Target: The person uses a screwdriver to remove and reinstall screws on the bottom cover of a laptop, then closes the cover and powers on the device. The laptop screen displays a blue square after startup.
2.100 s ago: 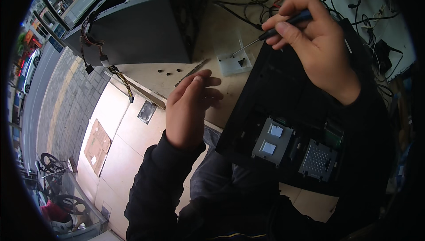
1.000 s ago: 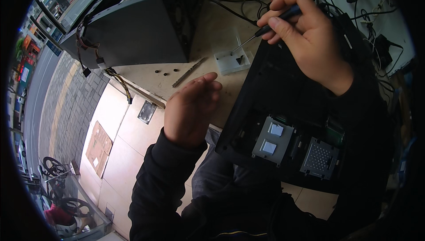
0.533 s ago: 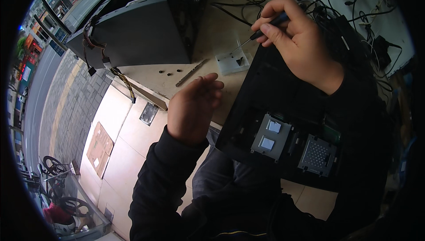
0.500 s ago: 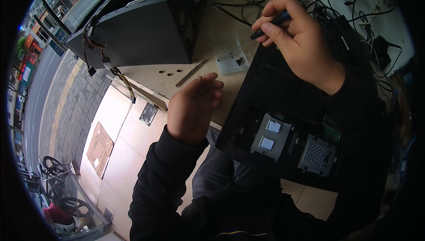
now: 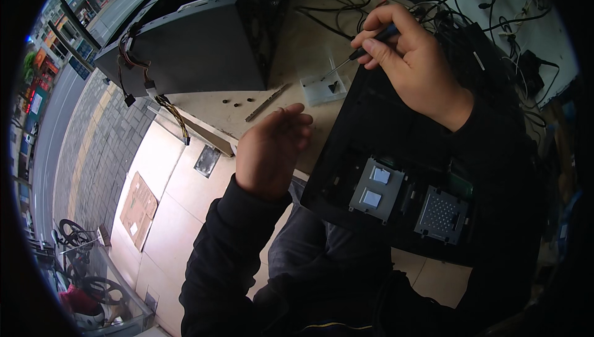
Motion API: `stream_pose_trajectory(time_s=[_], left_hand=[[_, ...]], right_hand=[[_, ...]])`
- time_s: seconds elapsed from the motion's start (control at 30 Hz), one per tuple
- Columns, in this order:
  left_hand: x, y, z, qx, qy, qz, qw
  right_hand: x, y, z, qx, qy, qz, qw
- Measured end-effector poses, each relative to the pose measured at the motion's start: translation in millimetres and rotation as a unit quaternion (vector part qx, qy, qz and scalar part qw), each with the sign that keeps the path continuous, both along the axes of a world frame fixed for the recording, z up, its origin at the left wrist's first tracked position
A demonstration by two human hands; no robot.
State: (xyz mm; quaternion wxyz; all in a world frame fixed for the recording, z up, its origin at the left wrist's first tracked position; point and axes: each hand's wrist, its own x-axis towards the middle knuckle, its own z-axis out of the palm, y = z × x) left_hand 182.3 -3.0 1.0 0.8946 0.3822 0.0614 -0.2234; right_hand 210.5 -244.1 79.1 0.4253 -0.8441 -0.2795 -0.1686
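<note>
right hand (image 5: pixel 411 68) shifted slightly left since earlier frame | its fingers grasping screwdriver (image 5: pixel 357 54), tip at clear tray (image 5: pixel 318 98) on bench (image 5: pixel 288 59) | left hand (image 5: pixel 270 151) loosely curled, seemingly empty | metal plates (image 5: pixel 390 193) sit in black casing (image 5: pixel 371 111); dark bits (image 5: pixel 333 87) still in tray

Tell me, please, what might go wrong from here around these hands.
The screwdriver in the right hand reaches to the clear plastic tray; a bump might scatter its small contents. Three small dark pieces lie loose near the edge of the table and could roll off. The black device casing overhangs the table and might shift.
</note>
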Motion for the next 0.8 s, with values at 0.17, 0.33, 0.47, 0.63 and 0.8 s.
stream_pose_trajectory(time_s=[0.17, 0.33, 0.47, 0.63, 0.8], left_hand=[[0.5, -1.5, 0.8, 0.01, 0.008, 0.0, 1.0], [-0.9, -2.2, 4.6, 0.036, 0.021, 0.018, 0.999], [1.6, -9.6, 3.1, 0.006, 0.012, 0.002, 1.0], [-0.3, -5.7, 3.1, 0.01, 0.012, -0.001, 1.0], [-0.4, -5.3, 3.0, 0.012, 0.011, -0.001, 1.0]], right_hand=[[-12.4, 0.5, 13.3, 0.015, -0.024, 0.008, 1.0], [-24.6, 6.3, 24.6, 0.031, -0.033, 0.04, 0.998], [-7.8, 1.3, 4.6, -0.005, -0.027, -0.003, 1.0], [-1.8, 3.2, -6.4, 0.007, 0.004, -0.009, 1.0], [-3.2, 2.6, -3.8, 0.006, -0.005, 0.0, 1.0]])
